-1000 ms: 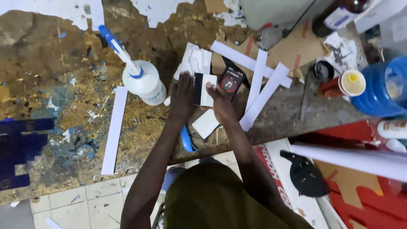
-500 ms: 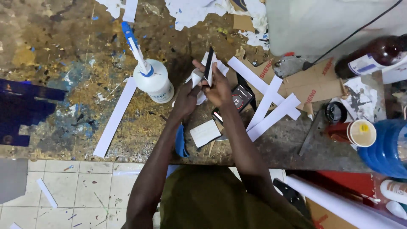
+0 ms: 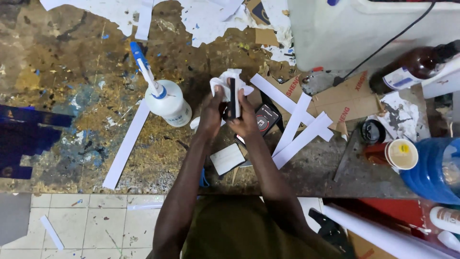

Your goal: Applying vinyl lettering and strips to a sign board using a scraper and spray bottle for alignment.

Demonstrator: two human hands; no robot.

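Both hands are up over the middle of the worktop (image 3: pixel 57 72), pinching one small flat black-and-white piece (image 3: pixel 233 97) that stands on edge between them. The left hand (image 3: pixel 212 112) has its grip closed on the left side of it, the right hand (image 3: pixel 245 120) is wrapped on the right side. Crumpled white paper (image 3: pixel 225 79) sits right behind the piece. The white glue bottle (image 3: pixel 167 103) with a blue nozzle is just to the left, and white paper strips (image 3: pixel 299 127) are crossed to the right.
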